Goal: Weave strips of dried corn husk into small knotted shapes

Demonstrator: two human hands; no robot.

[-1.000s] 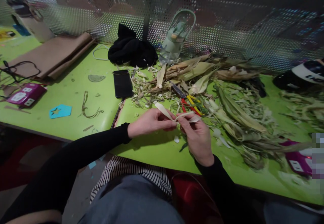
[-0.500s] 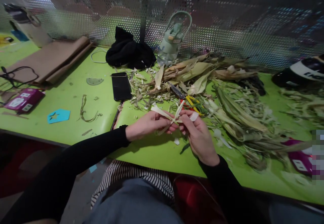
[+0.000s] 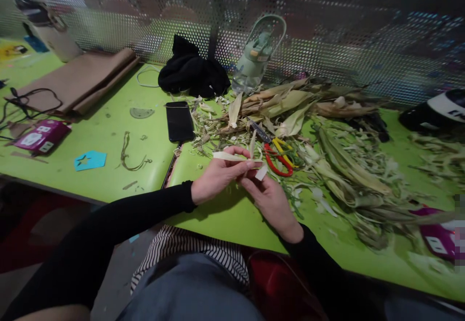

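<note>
Several pale corn husk strips [image 3: 232, 157], joined in a small crossed piece, are held between my two hands over the front part of the green table. My left hand [image 3: 214, 178] pinches the piece between thumb and fingers, one strip end pointing left and another standing up. My right hand [image 3: 274, 202] is closed on it from the right, its fingertips partly hidden behind the husk and the left fingers. A short white end hangs over the right fingers. Just beyond my right hand lie scissors [image 3: 278, 162] with red and yellow handles, their dark blades toward the back.
Dry husks [image 3: 276, 99] and shredded scraps [image 3: 366, 142] cover the table's right side. A phone [image 3: 180, 121], black cloth [image 3: 194, 71] and green bottle [image 3: 252, 59] stand or lie behind. Leftward are a protractor [image 3: 141, 113], a blue paper tag [image 3: 90, 161], a purple box [image 3: 42, 137] and brown paper [image 3: 78, 81].
My hands have turned the husk piece and drawn closer together, the left hand now lying more over it. The scissors' red handle has come into fuller view. The whole view has shifted slightly.
</note>
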